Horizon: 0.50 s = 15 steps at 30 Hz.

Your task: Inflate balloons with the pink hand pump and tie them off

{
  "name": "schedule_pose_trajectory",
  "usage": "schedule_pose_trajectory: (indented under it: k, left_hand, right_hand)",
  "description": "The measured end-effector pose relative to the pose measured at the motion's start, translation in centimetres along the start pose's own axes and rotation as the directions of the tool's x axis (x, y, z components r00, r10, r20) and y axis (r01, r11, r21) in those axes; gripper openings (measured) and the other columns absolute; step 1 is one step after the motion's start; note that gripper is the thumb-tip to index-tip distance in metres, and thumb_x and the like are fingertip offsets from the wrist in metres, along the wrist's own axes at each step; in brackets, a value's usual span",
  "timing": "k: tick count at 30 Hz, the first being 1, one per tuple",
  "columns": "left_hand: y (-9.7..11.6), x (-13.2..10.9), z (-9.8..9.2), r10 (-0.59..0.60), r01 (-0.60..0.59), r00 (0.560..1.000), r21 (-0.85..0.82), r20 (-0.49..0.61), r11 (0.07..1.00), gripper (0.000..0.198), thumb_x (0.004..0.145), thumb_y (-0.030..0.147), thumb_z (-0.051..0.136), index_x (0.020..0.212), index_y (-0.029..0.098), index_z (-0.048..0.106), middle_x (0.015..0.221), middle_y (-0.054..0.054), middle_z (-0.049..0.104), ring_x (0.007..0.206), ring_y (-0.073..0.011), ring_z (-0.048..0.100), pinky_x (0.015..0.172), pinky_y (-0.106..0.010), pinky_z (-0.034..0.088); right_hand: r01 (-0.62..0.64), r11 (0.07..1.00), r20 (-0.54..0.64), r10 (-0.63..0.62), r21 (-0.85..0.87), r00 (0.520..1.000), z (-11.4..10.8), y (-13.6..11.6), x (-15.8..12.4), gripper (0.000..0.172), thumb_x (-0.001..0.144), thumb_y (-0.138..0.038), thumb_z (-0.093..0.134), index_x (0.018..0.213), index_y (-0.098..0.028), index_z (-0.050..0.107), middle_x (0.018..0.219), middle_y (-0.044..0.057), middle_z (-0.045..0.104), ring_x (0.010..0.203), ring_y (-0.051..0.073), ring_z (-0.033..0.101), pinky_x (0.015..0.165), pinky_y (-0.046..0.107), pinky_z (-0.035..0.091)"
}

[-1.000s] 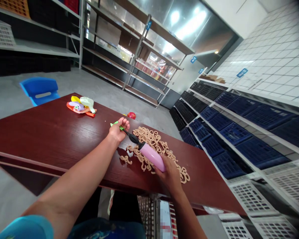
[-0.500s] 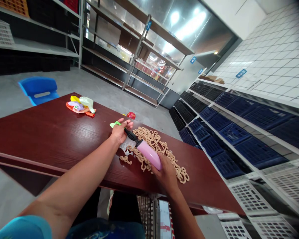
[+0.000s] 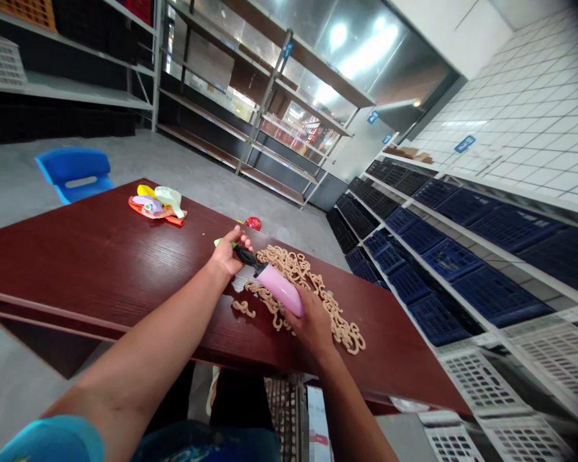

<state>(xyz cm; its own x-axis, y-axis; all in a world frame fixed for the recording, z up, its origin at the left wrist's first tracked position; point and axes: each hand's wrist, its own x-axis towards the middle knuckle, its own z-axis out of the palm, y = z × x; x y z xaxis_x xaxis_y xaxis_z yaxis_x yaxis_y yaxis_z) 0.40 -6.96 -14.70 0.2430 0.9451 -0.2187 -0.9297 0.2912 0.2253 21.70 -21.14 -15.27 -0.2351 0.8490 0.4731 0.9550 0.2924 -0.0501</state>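
My right hand [image 3: 311, 324] is wrapped round the rear of a pink balloon pump [image 3: 280, 289] with a black nozzle [image 3: 246, 257], held low over the dark red table [image 3: 91, 256]. My left hand [image 3: 229, 251] pinches a green balloon [image 3: 218, 242] at the tip of the nozzle. Under the pump lies a heap of tan, curly, deflated long balloons [image 3: 313, 292].
A small pile of coloured balloons [image 3: 157, 203] lies at the table's far left and a red one [image 3: 253, 223] near the far edge. A blue chair [image 3: 74, 172] stands behind the table. Shelves of dark blue crates [image 3: 443, 256] run along the right; metal racks [image 3: 250, 96] stand beyond.
My right hand has pushed the pump forward and left towards my left hand. The left fingers, spread half a second ago, have closed again on the green balloon at the nozzle.
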Motion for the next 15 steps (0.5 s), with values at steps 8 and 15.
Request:
schedule_pose_trajectory:
  k: [8, 15]
  left_hand:
    - [1.8, -0.3, 1.0, 0.294, -0.282, 0.951, 0.122, -0.093, 0.951, 0.046, 0.082, 0.057, 0.038, 0.058, 0.020, 0.024, 0.043, 0.004, 0.033, 0.040, -0.0112, 0.043, 0.044, -0.024, 0.040]
    - [3.5, -2.2, 5.0, 0.528, -0.493, 0.849, 0.321, -0.025, 0.808, 0.041, 0.088, 0.046, 0.028, 0.059, 0.020, 0.018, 0.043, 0.005, 0.024, 0.039, -0.0098, 0.034, 0.045, -0.025, 0.038]
  right_hand:
    - [-0.036, 0.997, 0.142, 0.044, -0.061, 0.989, 1.0, -1.4, 5.4, 0.046, 0.073, -0.039, 0.059, 0.113, -0.018, 0.049, 0.102, 0.010, 0.059, 0.094, 0.023, 0.053, 0.081, 0.035, 0.040]
    - [-0.196, 0.980, 0.113, 0.192, 0.027, 0.975, 4.0, -2.3, 10.1, 0.040, 0.071, -0.027, 0.061, 0.107, -0.015, 0.046, 0.101, 0.011, 0.057, 0.094, 0.023, 0.051, 0.080, 0.035, 0.038]
